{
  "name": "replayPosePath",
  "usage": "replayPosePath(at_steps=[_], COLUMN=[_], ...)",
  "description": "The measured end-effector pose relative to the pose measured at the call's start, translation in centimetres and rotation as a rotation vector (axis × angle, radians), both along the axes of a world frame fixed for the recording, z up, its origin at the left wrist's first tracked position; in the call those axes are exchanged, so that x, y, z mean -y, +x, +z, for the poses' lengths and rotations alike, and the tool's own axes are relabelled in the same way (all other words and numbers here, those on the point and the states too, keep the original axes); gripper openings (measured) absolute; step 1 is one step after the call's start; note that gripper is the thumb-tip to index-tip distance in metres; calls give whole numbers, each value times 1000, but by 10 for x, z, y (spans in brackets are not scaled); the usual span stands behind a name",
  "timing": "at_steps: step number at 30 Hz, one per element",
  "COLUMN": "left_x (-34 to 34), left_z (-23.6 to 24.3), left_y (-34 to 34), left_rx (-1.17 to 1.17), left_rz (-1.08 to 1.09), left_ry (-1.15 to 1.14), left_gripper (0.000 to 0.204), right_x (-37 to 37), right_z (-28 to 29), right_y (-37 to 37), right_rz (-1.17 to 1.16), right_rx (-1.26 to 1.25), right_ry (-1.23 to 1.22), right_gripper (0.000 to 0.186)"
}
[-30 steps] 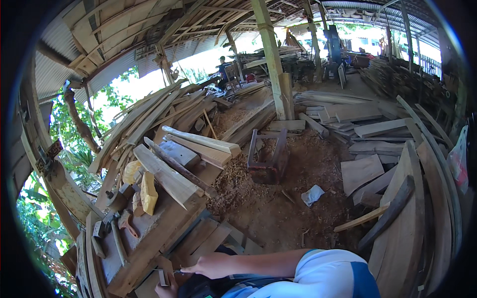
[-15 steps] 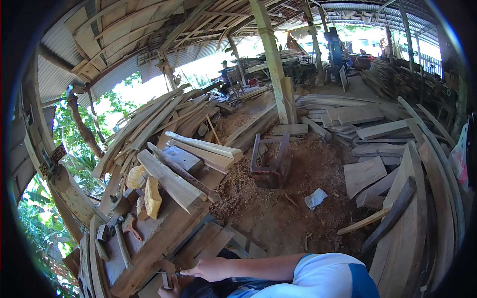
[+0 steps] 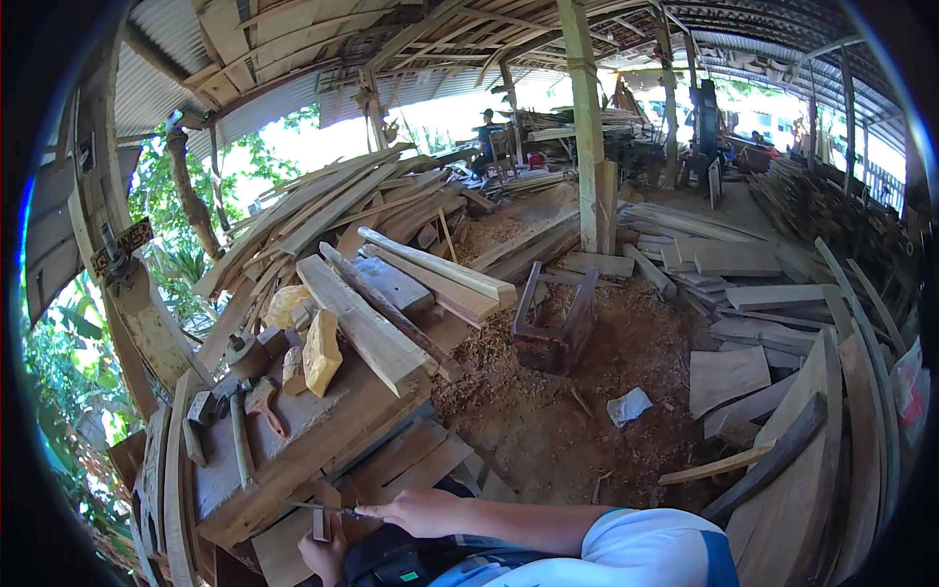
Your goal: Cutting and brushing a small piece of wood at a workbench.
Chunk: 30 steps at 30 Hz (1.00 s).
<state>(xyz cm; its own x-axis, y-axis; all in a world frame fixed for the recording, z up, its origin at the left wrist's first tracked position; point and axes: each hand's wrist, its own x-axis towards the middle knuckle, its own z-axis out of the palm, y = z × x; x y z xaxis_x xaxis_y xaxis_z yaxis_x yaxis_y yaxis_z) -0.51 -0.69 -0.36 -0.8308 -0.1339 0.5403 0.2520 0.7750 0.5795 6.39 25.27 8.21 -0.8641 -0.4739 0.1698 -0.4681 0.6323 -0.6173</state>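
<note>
Low in the picture, my left hand (image 3: 323, 558) is closed round a small wooden block (image 3: 320, 525) that stands up from the fingers. My right hand (image 3: 419, 512) grips a slim tool with a dark handle and a thin metal blade (image 3: 311, 506); its exact kind is too small to make out. The blade lies across the upper end of the block, pointing left. Just beyond them is a heavy wooden workbench (image 3: 293, 489). On it lie a hammer (image 3: 240, 440), a brush with a reddish handle (image 3: 264, 406) and a yellowish wood block (image 3: 321, 354).
Long planks (image 3: 367, 323) extend over the bench's far end. An upturned dark wooden stool (image 3: 553, 333) stands on the shaving-covered floor beside a wooden post (image 3: 590, 137). Boards (image 3: 782, 430) lean at the right. Far back, a person (image 3: 487, 132) is near stacked timber.
The view has tilted and turned left, so the scene sits farther right. More of my left hand and the block shows now. Both hands keep their holds.
</note>
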Motion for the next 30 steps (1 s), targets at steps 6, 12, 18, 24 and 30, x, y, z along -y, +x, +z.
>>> replayPosePath(at_steps=[6,12,18,24,30], left_x=[-7,-7,-6,-9,-9], left_z=[2,10,7,11,19], left_y=[6,8,7,10,12], left_rx=[-21,35,48,-7,65], left_rz=[45,-9,32,25,-6], left_ry=[-42,-1,-51,-23,-11], left_gripper=[44,43,43,42,40], right_x=[-32,0,-32,-27,2], right_z=[-7,-2,2,0,0], right_y=[34,8,26,29,-1], right_rz=[-50,1,12,-9,25], right_rx=[53,-43,36,-12,5], right_ry=[25,43,37,24,94], right_gripper=[50,50,51,52,56])
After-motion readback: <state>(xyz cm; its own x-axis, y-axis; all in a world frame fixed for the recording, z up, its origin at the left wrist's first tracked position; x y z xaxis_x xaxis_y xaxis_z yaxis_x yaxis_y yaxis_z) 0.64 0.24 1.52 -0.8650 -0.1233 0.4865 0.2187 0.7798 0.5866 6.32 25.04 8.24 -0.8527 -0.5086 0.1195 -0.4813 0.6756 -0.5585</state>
